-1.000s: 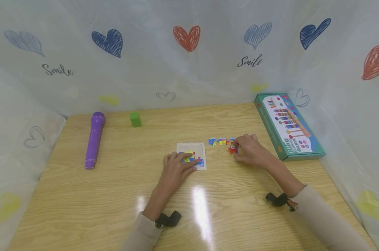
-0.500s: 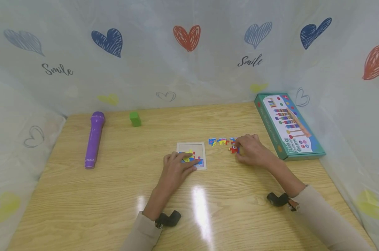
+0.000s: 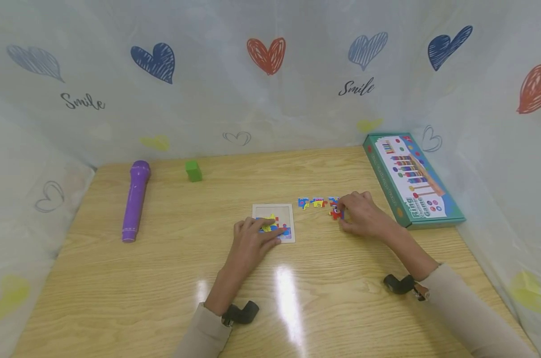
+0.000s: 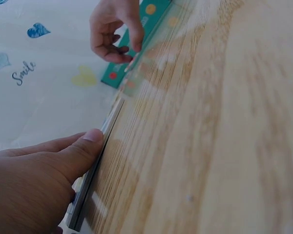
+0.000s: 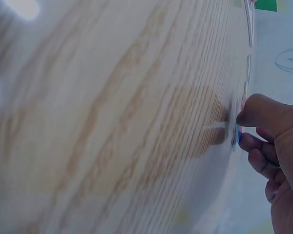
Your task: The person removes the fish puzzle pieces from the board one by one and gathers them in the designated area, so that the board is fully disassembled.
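Observation:
My left hand [image 3: 248, 243] lies over the lower left of a small square puzzle tray [image 3: 286, 209], fingers stretched across yellow, blue and red pieces [image 3: 287, 231] in it. In the left wrist view the left thumb [image 4: 94, 135] touches the tray's edge. To the right, my right hand [image 3: 362, 215] pinches a red puzzle piece [image 3: 335, 214] with an eye printed on it, low at the table; the fingers hide its right side. Just behind that piece lie a blue piece [image 3: 303, 202], a yellow piece [image 3: 317, 202] and a partly covered blue-red piece [image 3: 332, 201].
A green game box [image 3: 402, 209] lies at the right, close to the right hand. A purple toy microphone [image 3: 136, 199] lies at the left, and a green block [image 3: 193, 170] stands near the back edge. A curtain printed with hearts surrounds the wooden table [image 3: 154, 288].
My right hand has shifted slightly rightward with the red puzzle piece, uncovering more of the blue-red piece behind it. The left hand and tray stay in place.

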The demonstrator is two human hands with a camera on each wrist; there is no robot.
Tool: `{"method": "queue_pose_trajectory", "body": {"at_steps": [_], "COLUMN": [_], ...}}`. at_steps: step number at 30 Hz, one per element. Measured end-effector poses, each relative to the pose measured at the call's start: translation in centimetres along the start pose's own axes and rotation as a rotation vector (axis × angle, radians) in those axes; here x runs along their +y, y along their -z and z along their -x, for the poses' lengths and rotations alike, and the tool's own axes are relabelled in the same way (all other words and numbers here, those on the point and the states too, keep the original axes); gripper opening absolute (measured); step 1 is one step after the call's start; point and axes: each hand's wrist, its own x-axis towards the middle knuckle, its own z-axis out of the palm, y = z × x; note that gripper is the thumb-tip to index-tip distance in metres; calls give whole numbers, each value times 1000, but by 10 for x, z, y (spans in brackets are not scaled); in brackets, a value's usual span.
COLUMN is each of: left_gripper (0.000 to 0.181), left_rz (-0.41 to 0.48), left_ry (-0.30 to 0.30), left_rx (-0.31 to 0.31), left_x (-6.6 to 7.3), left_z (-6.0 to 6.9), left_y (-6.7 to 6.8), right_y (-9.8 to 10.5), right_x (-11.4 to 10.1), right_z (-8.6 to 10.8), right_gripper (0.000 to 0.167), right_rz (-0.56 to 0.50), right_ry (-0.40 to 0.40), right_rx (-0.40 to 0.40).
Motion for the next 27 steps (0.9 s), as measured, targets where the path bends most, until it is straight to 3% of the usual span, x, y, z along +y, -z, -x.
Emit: {"method": "queue_pose_trajectory", "body": {"at_steps": [17,27], "left_gripper": [27,27], "left_rz": [2,-7], "left_ry": [-26,-21], "left_rx": [31,21], "left_x": [-2,-1], "left_z": [1,1], "left_y": [-1,-2], "right_y": [-1,5], "right_x": [1,-3], "right_z": [1,3], "right_gripper": [19,22], "right_rz": [-16,-27], "right_ry": [-9,8], "right_rx": [-28,39]}}
